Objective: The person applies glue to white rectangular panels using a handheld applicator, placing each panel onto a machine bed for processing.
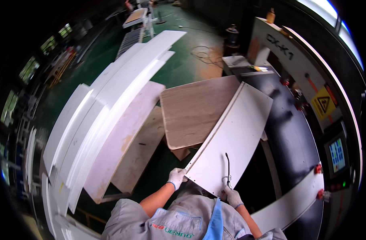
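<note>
The person held a flat white rectangular laminated panel (231, 140) by its near end, above the black bed of the big machine (289, 132) with the small touchscreen. The gloved left hand (177, 177) was clamped on the panel's near left corner; the gloved right hand (232, 196) pinched the near edge, a thin dark hooked tool (228, 168) lying on the panel just beyond it. The panel's long axis ran from the person up and rightward, toward the machine's far end, overlapping a brown wooden board (193, 112) left of the machine. Judging from this, the panel was being fed or positioned; the next move would call for keeping it square and level.
</note>
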Available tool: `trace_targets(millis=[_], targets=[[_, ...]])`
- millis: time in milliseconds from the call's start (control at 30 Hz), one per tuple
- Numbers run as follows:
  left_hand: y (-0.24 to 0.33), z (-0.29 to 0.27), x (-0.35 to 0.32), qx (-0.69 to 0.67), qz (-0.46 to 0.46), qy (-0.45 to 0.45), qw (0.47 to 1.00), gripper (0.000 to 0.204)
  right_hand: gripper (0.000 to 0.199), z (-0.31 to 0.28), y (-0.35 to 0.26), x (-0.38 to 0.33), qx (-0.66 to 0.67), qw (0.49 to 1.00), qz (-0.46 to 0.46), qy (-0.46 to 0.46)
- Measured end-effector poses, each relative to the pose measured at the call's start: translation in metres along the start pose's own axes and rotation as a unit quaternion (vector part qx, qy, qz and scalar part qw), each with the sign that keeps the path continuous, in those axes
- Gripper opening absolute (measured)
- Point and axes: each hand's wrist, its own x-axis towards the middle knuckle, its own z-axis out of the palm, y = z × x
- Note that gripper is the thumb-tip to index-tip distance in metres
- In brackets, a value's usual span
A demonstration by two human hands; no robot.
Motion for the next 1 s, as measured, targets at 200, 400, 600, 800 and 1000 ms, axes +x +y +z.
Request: trace_targets(millis=[200, 400, 600, 800, 1000], targets=[[-0.062, -0.075, -0.085, -0.085, -0.079, 0.136, 0.984, 0.033, 0.046, 0.042, -0.011, 0.001, -0.176, 0.981, 0.019, -0.085], [-0.046, -0.057, -0.051, -0.232, -0.05, 0.147, 0.96, 0.03, 0.048, 0.071, -0.092, 0.049, -0.217, 0.972, -0.034, -0.077], [0.017, -0.165, -0.009, 0.009, 0.099, 0.157, 0.983, 0.033, 0.043, 0.091, -0.106, 0.097, -0.186, 0.979, -0.039, -0.066], [0.133, -0.439, -0.004, 0.284, 0.292, 0.445, 0.798, 0.034, 0.037, 0.139, -0.102, 0.092, -0.211, 0.946, -0.197, 0.147], [0.158, -0.715, -0.003, 0.441, 0.069, 0.587, 0.675, 0.049, 0.038, 0.31, -0.13, 0.007, -0.191, 0.972, -0.135, -0.016]])
